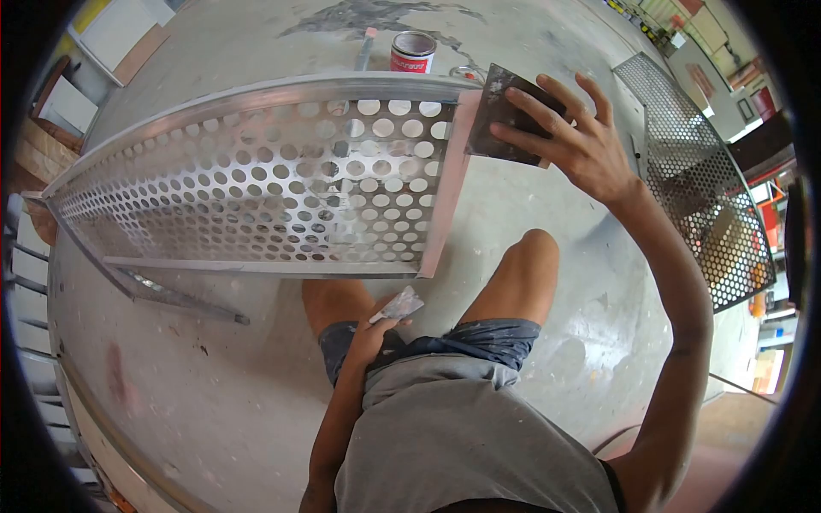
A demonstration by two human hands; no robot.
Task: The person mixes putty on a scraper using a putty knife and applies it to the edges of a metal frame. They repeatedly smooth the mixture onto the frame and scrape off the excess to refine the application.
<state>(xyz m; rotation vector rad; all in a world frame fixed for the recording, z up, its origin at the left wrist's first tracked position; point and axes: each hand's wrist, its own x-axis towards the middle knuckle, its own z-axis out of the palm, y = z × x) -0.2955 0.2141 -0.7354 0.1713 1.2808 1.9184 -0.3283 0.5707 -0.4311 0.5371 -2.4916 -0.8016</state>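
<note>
Holding the dark plate [503, 109] at a steady low angle to the pink strip [448, 188] is prob. key here: light, even pressure, one long stroke along the strip, no digging in w/ a corner. Worth keeping smears out of the holes in the perf. panel [256, 184] too. Plate's at the far right corner of the panel, by the strip's top end; can't tell if its edge actually touches.

R hand [581, 141] has two fingers laid on the plate's face, the other two spread & raised off it; thumb's hidden, presumably pinching from behind. R arm reaches far & right, elbow bent out wide, wrist over the plate's right side.

L hand [369, 339] is low, near the lap, fingers wrapped round a scraper [400, 304] w/ the blade up & to the right; L arm's close to the body. Open can [412, 61] stands beyond the panel's far edge.
</note>
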